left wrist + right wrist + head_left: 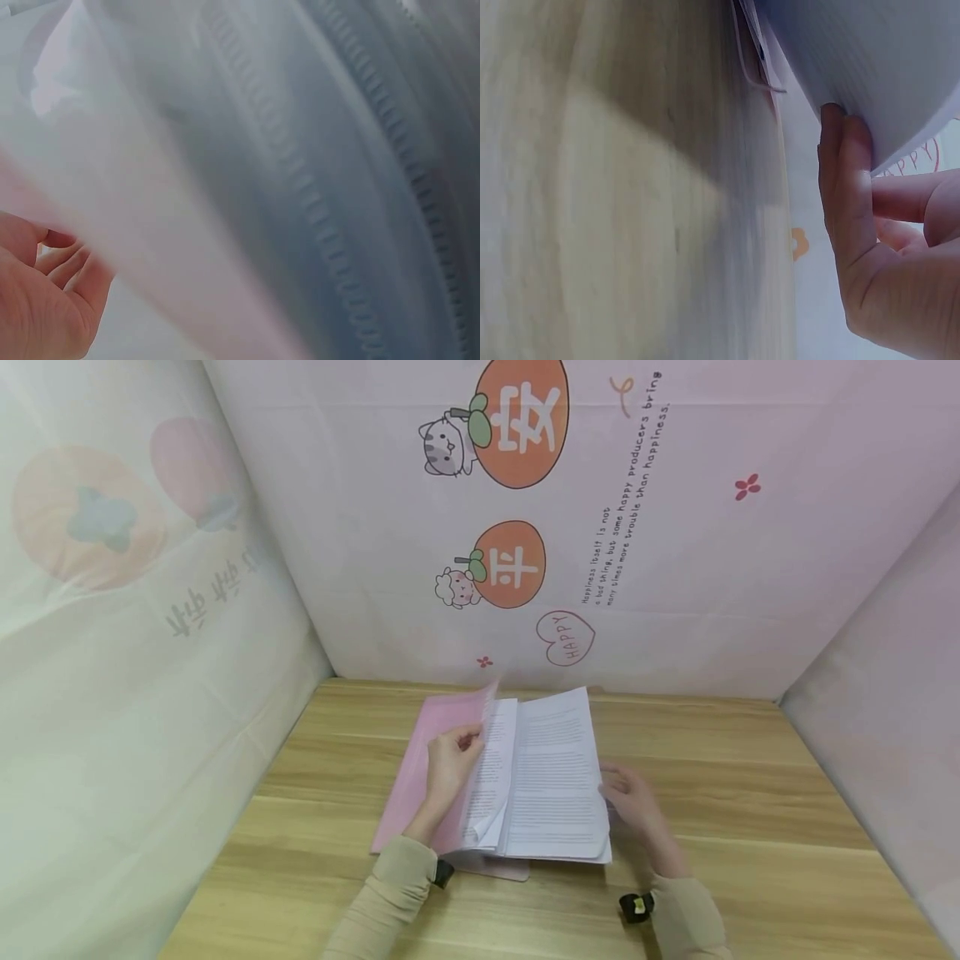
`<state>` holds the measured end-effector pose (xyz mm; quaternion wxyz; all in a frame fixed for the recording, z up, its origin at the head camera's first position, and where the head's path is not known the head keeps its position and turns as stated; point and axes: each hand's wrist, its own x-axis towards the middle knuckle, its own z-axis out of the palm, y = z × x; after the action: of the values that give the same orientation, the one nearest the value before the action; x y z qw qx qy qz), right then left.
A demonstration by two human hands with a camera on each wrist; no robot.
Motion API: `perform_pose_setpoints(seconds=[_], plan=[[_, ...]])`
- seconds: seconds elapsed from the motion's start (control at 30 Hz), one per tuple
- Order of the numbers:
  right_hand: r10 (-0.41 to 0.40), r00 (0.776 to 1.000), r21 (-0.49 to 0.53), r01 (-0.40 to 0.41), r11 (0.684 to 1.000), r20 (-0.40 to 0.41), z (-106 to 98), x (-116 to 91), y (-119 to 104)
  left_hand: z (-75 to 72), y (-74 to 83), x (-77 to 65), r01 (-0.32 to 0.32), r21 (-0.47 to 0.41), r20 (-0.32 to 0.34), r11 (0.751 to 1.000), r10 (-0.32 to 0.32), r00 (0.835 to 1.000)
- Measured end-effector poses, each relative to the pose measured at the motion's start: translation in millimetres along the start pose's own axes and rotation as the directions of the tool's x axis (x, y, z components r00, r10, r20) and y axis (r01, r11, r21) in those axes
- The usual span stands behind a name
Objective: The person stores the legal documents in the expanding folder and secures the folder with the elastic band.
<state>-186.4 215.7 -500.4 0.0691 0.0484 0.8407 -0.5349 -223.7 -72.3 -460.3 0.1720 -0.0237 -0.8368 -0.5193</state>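
A pink plastic folder lies spread on the wooden table, with printed sheets inside. My left hand pinches the edge of its raised pink cover between thumb and fingers. Up close in the left wrist view, clear plastic sleeves with ridged strips curve past the left hand, partly blurred. At the right edge of the sheets is my right hand. Seen from the right wrist, the right hand has nearly straight fingers touching the underside of the lifted pages.
The wooden table extends on both sides of the folder. A pale flat piece shows under the folder's near edge. White printed cloth walls enclose the back and sides. Dark wrist devices sit by the sleeves.
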Motion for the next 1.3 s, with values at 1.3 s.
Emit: perform_pose_setpoints(seconds=[1.3], plan=[[-0.035,0.994,0.147,0.020,0.989,0.104,38.5,9.7,-15.6,2.8,-0.4,-0.8,-0.015,0.014,0.010,1.000,0.015,1.000]])
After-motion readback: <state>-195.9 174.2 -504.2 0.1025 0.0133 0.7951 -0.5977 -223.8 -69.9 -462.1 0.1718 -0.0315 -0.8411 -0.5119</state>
